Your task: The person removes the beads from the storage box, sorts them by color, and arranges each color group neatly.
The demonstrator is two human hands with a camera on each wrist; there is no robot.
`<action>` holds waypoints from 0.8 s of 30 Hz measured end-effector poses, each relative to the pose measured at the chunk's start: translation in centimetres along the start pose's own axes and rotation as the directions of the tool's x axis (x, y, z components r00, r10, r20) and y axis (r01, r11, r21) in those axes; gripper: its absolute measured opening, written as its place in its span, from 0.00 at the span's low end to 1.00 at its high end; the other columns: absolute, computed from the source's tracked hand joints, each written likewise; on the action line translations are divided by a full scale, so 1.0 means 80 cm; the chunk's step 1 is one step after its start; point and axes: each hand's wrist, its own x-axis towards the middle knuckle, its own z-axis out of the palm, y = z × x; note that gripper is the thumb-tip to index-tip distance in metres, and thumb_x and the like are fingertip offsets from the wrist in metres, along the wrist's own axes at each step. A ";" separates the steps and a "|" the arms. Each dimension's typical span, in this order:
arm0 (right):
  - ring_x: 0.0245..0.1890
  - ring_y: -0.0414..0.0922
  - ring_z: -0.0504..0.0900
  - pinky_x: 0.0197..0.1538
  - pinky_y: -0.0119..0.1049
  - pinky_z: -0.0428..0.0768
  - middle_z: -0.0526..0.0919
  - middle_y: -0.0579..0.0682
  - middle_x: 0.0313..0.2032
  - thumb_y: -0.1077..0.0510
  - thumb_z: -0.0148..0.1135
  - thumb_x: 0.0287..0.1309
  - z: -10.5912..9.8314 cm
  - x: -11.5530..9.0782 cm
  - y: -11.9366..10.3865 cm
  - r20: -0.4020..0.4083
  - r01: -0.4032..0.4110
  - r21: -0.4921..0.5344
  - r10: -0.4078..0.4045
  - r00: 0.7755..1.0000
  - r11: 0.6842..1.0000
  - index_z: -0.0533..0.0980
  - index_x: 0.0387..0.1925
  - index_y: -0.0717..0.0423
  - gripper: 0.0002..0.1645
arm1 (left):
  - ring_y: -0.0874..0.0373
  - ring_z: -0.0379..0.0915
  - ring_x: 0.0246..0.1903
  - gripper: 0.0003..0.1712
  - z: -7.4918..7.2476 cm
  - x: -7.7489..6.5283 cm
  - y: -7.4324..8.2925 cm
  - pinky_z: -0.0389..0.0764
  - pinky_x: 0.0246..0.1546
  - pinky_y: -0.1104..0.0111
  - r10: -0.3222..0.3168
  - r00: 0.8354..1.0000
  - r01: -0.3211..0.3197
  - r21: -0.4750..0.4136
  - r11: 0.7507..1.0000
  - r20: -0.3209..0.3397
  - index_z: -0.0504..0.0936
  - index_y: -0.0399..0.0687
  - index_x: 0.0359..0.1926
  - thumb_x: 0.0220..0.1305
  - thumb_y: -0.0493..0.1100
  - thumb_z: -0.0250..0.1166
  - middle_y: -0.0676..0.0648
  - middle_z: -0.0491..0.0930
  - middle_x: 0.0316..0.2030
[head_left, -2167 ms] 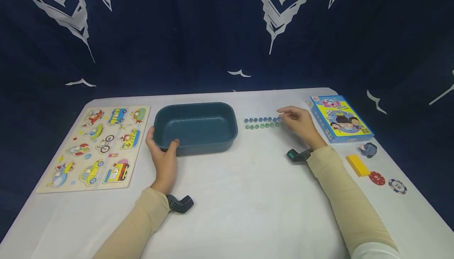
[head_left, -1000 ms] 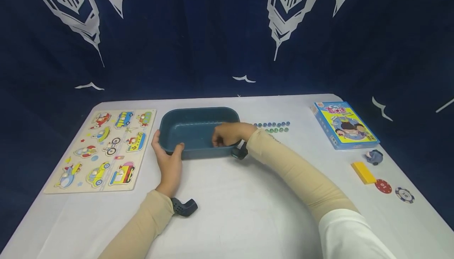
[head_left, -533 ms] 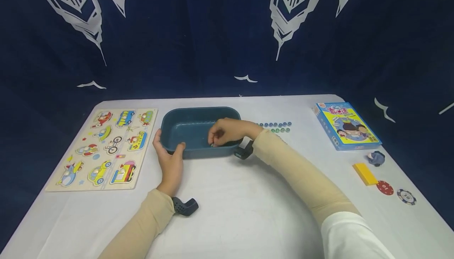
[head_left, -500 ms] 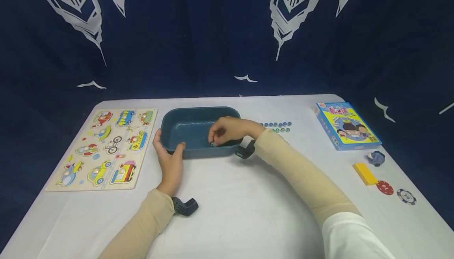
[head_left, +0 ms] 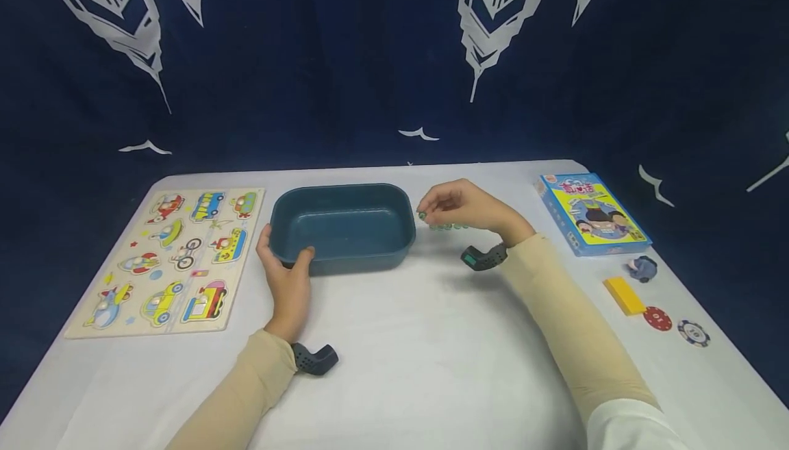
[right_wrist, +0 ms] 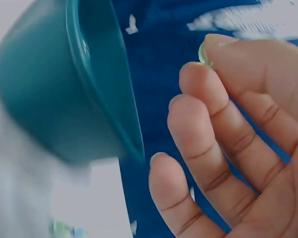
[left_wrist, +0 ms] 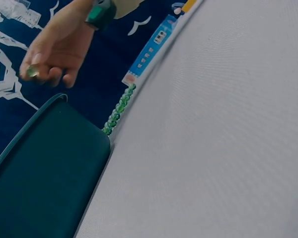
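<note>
My left hand (head_left: 288,296) grips the near left corner of a dark teal plastic bin (head_left: 360,264), its thumb over the rim and its fingers along the outer side. Right of the bin, my right hand (head_left: 471,207) is raised over the table and pinches a green glass marble (head_left: 422,216) between thumb and index finger. That pinched marble (right_wrist: 203,53) also shows in the right wrist view, the other fingers loosely bent. Below the right hand lies a row of green marbles (head_left: 450,227); the blue row behind is hidden by the hand.
A wooden vehicle puzzle board (head_left: 166,265) lies left of the bin. On the right are a blue and yellow game box (head_left: 594,214), a small blue-grey figure (head_left: 642,269), a yellow block (head_left: 624,296), a red chip (head_left: 657,318) and a black-and-white chip (head_left: 694,333).
My right hand went from the marble rows into the bin, took a green marble there, and has moved out rightward with it. My left hand keeps its grip on the bin.
</note>
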 end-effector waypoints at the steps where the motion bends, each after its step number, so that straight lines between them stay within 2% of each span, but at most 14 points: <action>1: 0.38 0.49 0.84 0.44 0.39 0.83 0.86 0.54 0.39 0.67 0.67 0.58 -0.006 -0.008 0.005 -0.031 -0.014 0.004 0.014 0.999 1.000 0.81 0.44 0.67 0.12 | 0.59 0.29 0.76 0.45 -0.001 -0.001 0.001 0.37 0.73 0.63 0.000 1.000 0.000 0.003 1.000 0.000 0.42 0.51 0.76 0.67 0.33 0.56 0.49 0.38 0.77; 4: 0.39 0.52 0.84 0.43 0.37 0.83 0.86 0.55 0.40 0.67 0.66 0.59 -0.025 -0.032 0.020 -0.124 -0.058 0.004 0.059 0.991 0.998 0.79 0.45 0.69 0.13 | 0.59 0.28 0.76 0.45 -0.001 -0.001 0.002 0.36 0.73 0.63 0.004 1.000 -0.004 0.010 1.000 0.000 0.41 0.51 0.76 0.67 0.33 0.56 0.49 0.38 0.77; 7: 0.38 0.51 0.84 0.41 0.35 0.82 0.86 0.55 0.39 0.67 0.63 0.59 -0.044 -0.057 0.037 -0.230 -0.119 -0.026 0.110 0.967 0.992 0.79 0.46 0.68 0.13 | 0.59 0.28 0.76 0.45 -0.001 -0.001 0.000 0.37 0.73 0.64 0.000 1.000 0.000 0.013 1.000 0.003 0.41 0.51 0.76 0.67 0.34 0.57 0.49 0.38 0.77; 9: 0.34 0.51 0.84 0.37 0.33 0.81 0.86 0.55 0.37 0.67 0.62 0.59 -0.056 -0.072 0.049 -0.312 -0.178 -0.042 0.156 0.937 0.983 0.79 0.46 0.67 0.13 | 0.59 0.28 0.76 0.45 -0.001 0.000 -0.001 0.37 0.73 0.64 -0.004 1.000 0.004 0.013 1.000 0.003 0.41 0.52 0.76 0.67 0.34 0.57 0.50 0.38 0.77; 13: 0.27 0.49 0.80 0.31 0.34 0.77 0.85 0.55 0.35 0.61 0.65 0.62 -0.073 -0.096 0.068 -0.450 -0.327 -0.058 0.268 0.852 0.943 0.78 0.48 0.65 0.15 | 0.59 0.27 0.76 0.45 0.000 0.000 -0.001 0.36 0.73 0.64 -0.002 1.000 0.002 0.014 1.000 -0.004 0.42 0.51 0.76 0.67 0.34 0.57 0.49 0.38 0.77; 15: 0.27 0.48 0.79 0.31 0.33 0.77 0.84 0.57 0.36 0.58 0.66 0.63 -0.078 -0.106 0.075 -0.482 -0.394 -0.060 0.319 0.816 0.917 0.78 0.49 0.65 0.18 | 0.59 0.28 0.76 0.45 0.000 0.000 0.000 0.36 0.73 0.64 0.001 1.000 -0.001 0.014 1.000 -0.007 0.42 0.50 0.76 0.67 0.34 0.57 0.49 0.38 0.77; 16: 0.26 0.46 0.79 0.32 0.33 0.77 0.83 0.57 0.37 0.57 0.65 0.63 -0.080 -0.110 0.080 -0.485 -0.416 -0.065 0.336 0.808 0.907 0.77 0.50 0.66 0.19 | 0.59 0.28 0.76 0.45 0.000 0.000 0.000 0.36 0.73 0.64 0.003 1.000 -0.003 0.013 1.000 -0.009 0.42 0.50 0.76 0.67 0.34 0.57 0.49 0.39 0.77; 20: 0.25 0.43 0.79 0.32 0.32 0.79 0.82 0.58 0.37 0.56 0.65 0.64 -0.084 -0.120 0.104 -0.472 -0.473 -0.048 0.397 0.787 0.880 0.77 0.51 0.67 0.20 | 0.59 0.28 0.76 0.45 0.001 -0.001 0.001 0.36 0.73 0.64 0.001 1.000 -0.001 0.007 1.000 -0.012 0.42 0.49 0.76 0.66 0.33 0.57 0.49 0.39 0.77; 24: 0.25 0.41 0.78 0.31 0.30 0.78 0.82 0.53 0.34 0.58 0.65 0.63 -0.083 -0.125 0.126 -0.458 -0.509 -0.012 0.448 0.768 0.861 0.77 0.52 0.66 0.20 | 0.59 0.28 0.76 0.44 0.001 -0.001 0.001 0.36 0.73 0.64 -0.005 1.000 0.005 0.004 1.000 -0.008 0.42 0.50 0.76 0.67 0.33 0.56 0.49 0.39 0.77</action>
